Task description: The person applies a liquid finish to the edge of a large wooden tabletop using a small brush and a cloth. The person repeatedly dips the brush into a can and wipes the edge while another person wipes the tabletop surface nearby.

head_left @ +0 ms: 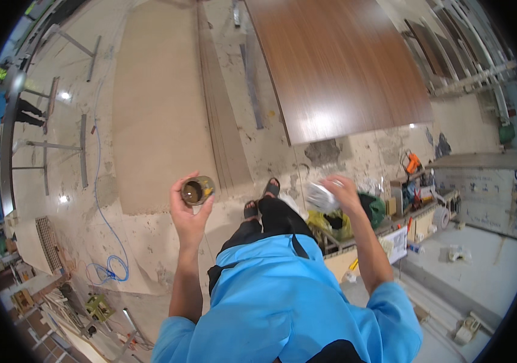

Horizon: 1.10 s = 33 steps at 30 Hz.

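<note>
My left hand (187, 219) is closed round a small round jar-like container (192, 192), held up in front of me. Its round top shows a brown inside, and yellow patches mark its side; what is in it I cannot make out. Off to the right, my right hand (344, 189) grips a silvery, see-through crumpled plastic piece (320, 198), smeared by motion. Below that hand stands a yellow plastic bag (338, 228) with something dark in it, and a green bag (374, 210) sits beside it.
A tan board (159, 109) lies ahead, with narrow strips (225, 115) along its right side. Farther right is a glossy brown panel (337, 66). An orange power tool (414, 162) rests on a cluttered bench. At left, a blue hose (104, 212) coils near metal stands (83, 151); another person (22, 110) stands far off.
</note>
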Tool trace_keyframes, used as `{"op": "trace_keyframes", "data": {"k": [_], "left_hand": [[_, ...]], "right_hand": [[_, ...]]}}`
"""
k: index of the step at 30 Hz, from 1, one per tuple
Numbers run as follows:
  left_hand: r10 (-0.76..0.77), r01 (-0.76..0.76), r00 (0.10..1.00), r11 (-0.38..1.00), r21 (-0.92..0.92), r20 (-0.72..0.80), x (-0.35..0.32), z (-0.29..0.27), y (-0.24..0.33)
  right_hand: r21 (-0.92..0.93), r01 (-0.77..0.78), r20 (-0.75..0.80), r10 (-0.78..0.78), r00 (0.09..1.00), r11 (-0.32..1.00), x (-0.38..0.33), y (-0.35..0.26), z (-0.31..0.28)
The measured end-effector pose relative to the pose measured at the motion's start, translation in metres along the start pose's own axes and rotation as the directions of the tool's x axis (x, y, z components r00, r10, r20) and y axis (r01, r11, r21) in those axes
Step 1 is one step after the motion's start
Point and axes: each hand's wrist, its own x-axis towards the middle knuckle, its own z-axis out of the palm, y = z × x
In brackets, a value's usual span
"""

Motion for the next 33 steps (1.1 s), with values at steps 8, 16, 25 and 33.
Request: {"op": "trace_keyframes", "data": {"k": [8, 16, 25, 33], "left_hand": [[0.069, -0.079, 0.987, 0.995, 0.067, 0.146, 0.087, 0.054, 0.008], [0.121, -0.119, 0.979, 0.993, -0.018, 0.167, 0.172, 0.059, 0.021], [0.152, -0.155, 0.949, 0.988, -0.011, 0.276, 0.351, 0.026, 0.000], [0.133, -0.213, 0.802, 0.975, 0.071, 0.582, 0.463, 0.032, 0.013]], "right_hand": [[0.388, 0.244, -0.382, -0.086, 0.920, 0.889, 0.026, -0.022, -0.018], [0.374, 0.290, -0.234, -0.213, 0.949, 0.881, 0.069, -0.120, 0.066], [0.111, 0.276, -0.373, -0.218, 0.902, 0.955, 0.139, -0.198, 0.131], [-0.113, 0.340, -0.653, -0.327, 0.683, 0.934, 0.140, -0.290, 0.212]]}}
